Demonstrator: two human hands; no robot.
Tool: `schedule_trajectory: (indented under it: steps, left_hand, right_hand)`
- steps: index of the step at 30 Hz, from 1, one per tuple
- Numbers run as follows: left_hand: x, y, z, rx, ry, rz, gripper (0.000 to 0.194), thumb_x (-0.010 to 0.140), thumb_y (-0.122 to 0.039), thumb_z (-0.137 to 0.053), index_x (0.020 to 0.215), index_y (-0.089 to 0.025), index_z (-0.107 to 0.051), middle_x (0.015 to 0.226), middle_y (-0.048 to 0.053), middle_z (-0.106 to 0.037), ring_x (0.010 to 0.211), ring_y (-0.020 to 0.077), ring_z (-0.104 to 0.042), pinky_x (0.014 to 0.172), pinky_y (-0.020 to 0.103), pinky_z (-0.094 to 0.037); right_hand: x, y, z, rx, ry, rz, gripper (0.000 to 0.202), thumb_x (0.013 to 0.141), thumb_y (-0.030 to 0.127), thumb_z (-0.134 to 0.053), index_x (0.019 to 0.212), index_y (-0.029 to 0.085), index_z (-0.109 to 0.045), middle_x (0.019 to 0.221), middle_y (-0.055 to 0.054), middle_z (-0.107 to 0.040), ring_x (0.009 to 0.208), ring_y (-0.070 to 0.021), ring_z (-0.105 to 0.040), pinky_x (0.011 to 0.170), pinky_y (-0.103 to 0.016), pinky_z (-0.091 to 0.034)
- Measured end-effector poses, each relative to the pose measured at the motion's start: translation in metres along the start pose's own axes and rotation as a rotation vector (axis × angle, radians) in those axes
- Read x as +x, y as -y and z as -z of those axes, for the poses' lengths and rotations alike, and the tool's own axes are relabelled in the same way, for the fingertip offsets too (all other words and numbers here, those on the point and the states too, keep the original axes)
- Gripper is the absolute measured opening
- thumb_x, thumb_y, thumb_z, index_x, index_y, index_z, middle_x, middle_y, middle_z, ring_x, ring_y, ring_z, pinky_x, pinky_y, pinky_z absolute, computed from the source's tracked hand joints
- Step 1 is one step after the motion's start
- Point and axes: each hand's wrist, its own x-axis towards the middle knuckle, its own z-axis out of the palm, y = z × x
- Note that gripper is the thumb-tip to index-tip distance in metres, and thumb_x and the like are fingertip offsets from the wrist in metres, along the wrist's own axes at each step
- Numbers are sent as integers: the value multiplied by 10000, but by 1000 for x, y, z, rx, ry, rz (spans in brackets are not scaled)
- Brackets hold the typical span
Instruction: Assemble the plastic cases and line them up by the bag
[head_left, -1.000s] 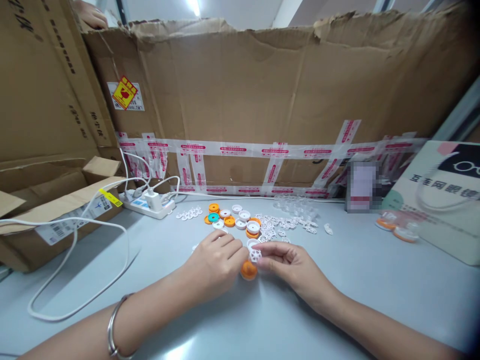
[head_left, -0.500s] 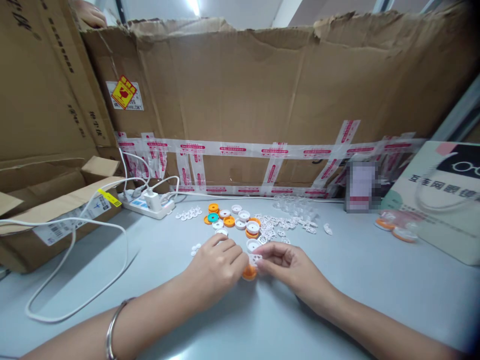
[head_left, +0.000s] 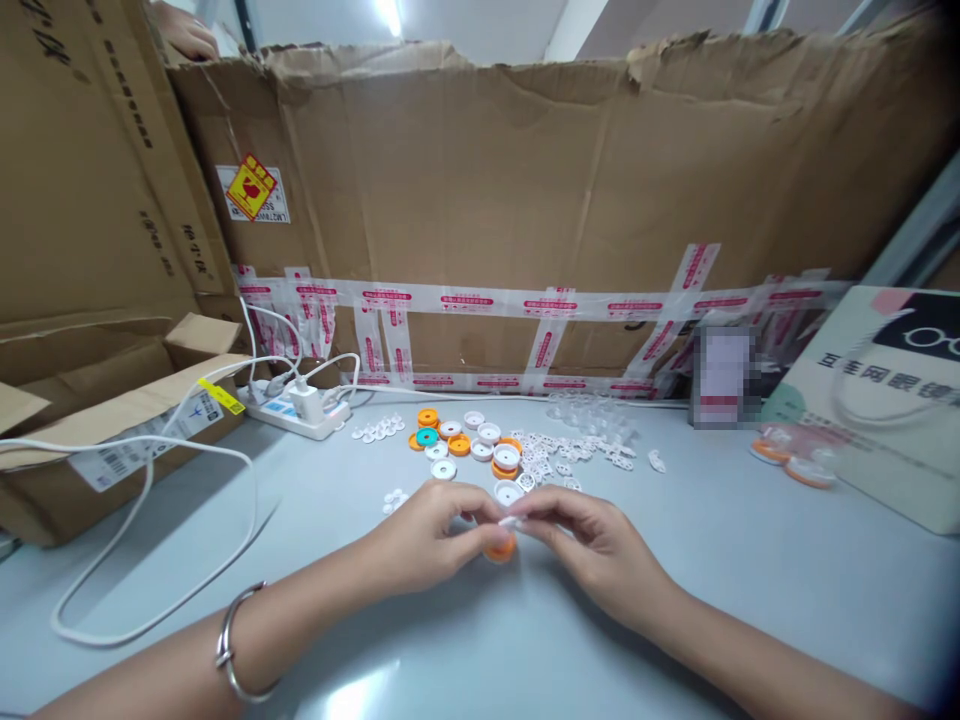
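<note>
Between my two hands is a small white plastic piece, pinched by the fingertips of both. My left hand closes on its left side with thumb and forefinger. From the right, my right hand grips it the same way. An orange round cap lies on the table just below the piece, partly covered by my left thumb. Right behind my fingertips sits a white round cap. Farther back is a cluster of white, orange and teal caps, beside a pile of white openwork pieces.
Small white parts lie at the left, near a power strip with white cables. An open carton stands far left, a large cardboard sheet behind. Lidded orange caps and a printed board are at the right.
My left hand has turned from knuckles up to a side-on pinch, thumb towards me. The white piece has tilted from face-on to nearly edge-on. My right hand keeps its place.
</note>
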Motion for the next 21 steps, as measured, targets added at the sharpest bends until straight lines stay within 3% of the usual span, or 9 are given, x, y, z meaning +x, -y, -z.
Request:
schedule_trajectory:
  steps: [4,9,14,17,21]
  left_hand:
    - [1,2,0,-71,3,46,167,850,-230,-517,811,-168,-667,781,-8,-687,733,110,-608,681,198,-438]
    - [1,4,2,24,-161,0,149,844,-257,-534,821,-168,-652,810,5,-681,753,123,-609,707,221,-441]
    - [-1,11,0,232,-278,-194,125,856,-210,-516,874,-162,-630,818,31,-664,764,145,-597,706,263,-443]
    - [-2,15,-1,346,-310,-298,129,862,-192,-504,899,-161,-624,796,40,-655,751,157,-586,695,287,-440]
    - [-1,16,-1,376,-323,-323,124,862,-181,-503,896,-159,-620,789,44,-656,739,157,-587,677,284,-447]
  right_hand:
    - [3,3,5,16,-7,-10,167,764,328,-615,887,234,-677,885,-22,-697,834,-170,-638,785,-294,-488]
    - [18,-6,39,-40,-356,-61,264,768,417,-583,889,190,-643,900,-62,-683,852,-201,-623,755,-313,-484]
    - [29,-25,71,-476,-148,-80,222,789,381,-534,804,189,-646,848,-61,-663,758,-196,-588,680,-318,-445]
    - [30,-33,76,-653,-66,-70,197,796,347,-506,813,209,-645,877,-51,-637,745,-185,-562,650,-308,-427]
    - [29,-43,74,-694,44,-115,194,782,340,-515,856,205,-634,861,-50,-602,742,-177,-550,694,-317,-428]
